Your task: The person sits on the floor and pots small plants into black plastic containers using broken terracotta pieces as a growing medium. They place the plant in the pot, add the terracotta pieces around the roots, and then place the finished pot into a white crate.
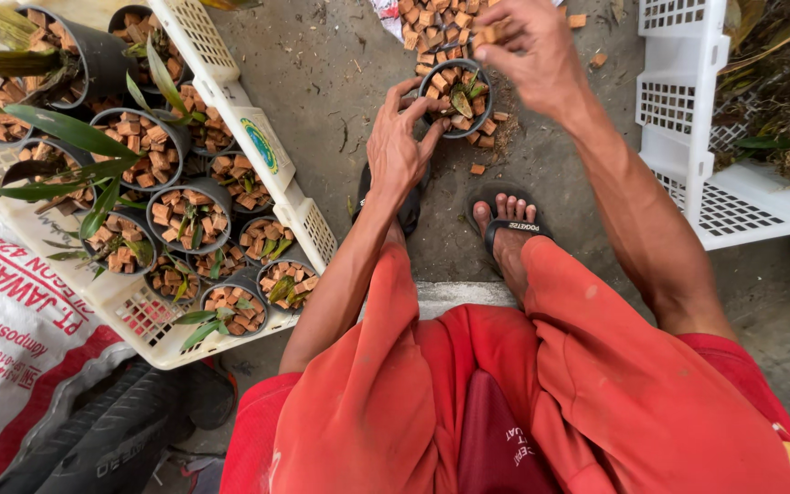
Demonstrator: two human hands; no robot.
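Small round black plastic pot (454, 97), filled with reddish-brown brick chips and a green seedling, standing on the grey concrete floor (322, 82). Left hand (399, 146) against the pot's near-left rim, fingers curled around its wall, steadying it. Right hand (528, 50) above the pot's far-right rim, fingertips pinched on a few brick chips (485, 37). Heap of loose chips (432, 23) just beyond the pot. White slatted plastic crate (258, 146) of similar filled pots left of the pot.

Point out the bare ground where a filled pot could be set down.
Free: concrete between the white crate and the left hand; also between the right forearm and the empty crate. Crowded: chip pile around the black pot, under the right hand.
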